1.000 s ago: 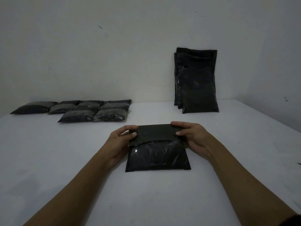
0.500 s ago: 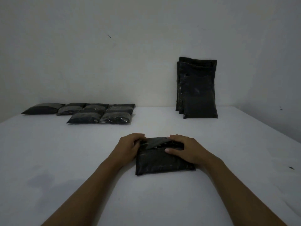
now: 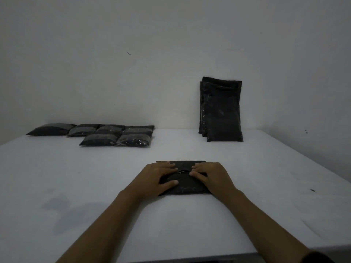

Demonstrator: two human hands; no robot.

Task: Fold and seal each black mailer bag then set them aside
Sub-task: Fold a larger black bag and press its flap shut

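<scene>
A black mailer bag (image 3: 185,185) lies flat on the white table (image 3: 76,177) in front of me, its top flap folded down over the body. My left hand (image 3: 158,176) lies flat on the bag's left half, fingers straight and pressing the flap. My right hand (image 3: 208,174) presses the right half the same way, fingertips nearly meeting the left hand's at the middle. Several folded black bags (image 3: 114,132) lie in rows at the back left. A stack of unfolded black bags (image 3: 221,111) leans upright against the wall at the back right.
The white wall (image 3: 152,63) closes off the table's far side. The table's front edge runs just below my forearms. A small dark speck (image 3: 312,190) lies on the table at the right.
The flap has gone from held up by both hands to folded down over the bag. Both hands have moved inward and flattened on top of it.
</scene>
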